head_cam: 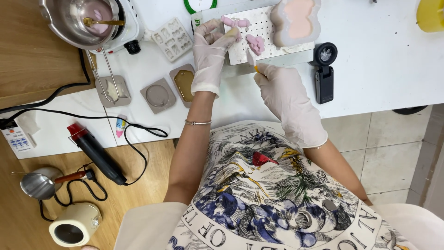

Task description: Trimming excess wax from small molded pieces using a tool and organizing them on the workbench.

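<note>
Pink wax figure (255,44) on perforated tray (277,28), 12 o'clock: my left hand (210,46) steadies it, right hand (282,90) pinches trimming blade (251,59); trimming underway, mold (296,21) still full.

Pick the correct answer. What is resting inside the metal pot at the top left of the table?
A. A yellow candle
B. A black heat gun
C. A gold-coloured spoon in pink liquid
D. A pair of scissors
C: the metal pot holds a pool of pink liquid, with a gold-coloured spoon lying across it; the black heat gun lies lower down on the wooden surface instead.
</note>
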